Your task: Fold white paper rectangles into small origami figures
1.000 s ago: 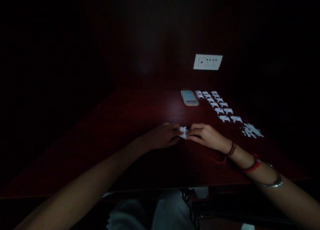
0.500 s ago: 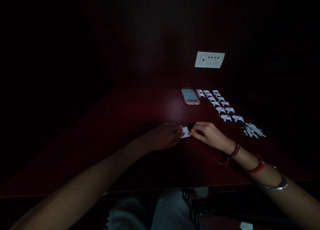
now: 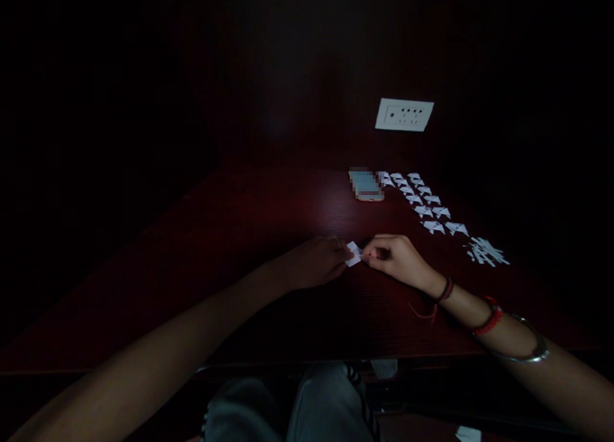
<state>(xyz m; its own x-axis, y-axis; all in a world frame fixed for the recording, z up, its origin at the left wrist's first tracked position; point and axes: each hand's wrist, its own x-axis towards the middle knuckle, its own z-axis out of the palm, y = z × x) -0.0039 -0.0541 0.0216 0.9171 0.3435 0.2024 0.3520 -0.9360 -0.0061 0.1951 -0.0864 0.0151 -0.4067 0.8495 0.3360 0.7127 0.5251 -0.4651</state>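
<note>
Between my hands, low over the dark red table (image 3: 268, 205), is a small white piece of paper (image 3: 353, 254). My left hand (image 3: 319, 261) pinches its left side between thumb and fingers. At its right tip, the thumb and forefinger of my right hand (image 3: 394, 255) are closed on the paper. Fine creases are too small to make out. Several small folded paper pieces (image 3: 433, 227) stand in two slanting rows beyond my right hand. Nearer to it lies a loose pile of thin white paper strips (image 3: 487, 252).
A phone (image 3: 366, 185) with a blurred screen lies at the back, left of the folded pieces. On the wall above is a white socket plate (image 3: 404, 114). The table's front edge (image 3: 268, 364) runs above my legs. White paper (image 3: 468, 434) lies on the floor.
My right fingers have closed into a pinch at the paper's right tip, and that end now looks narrower. The paper has tilted slightly. My left hand has hardly moved.
</note>
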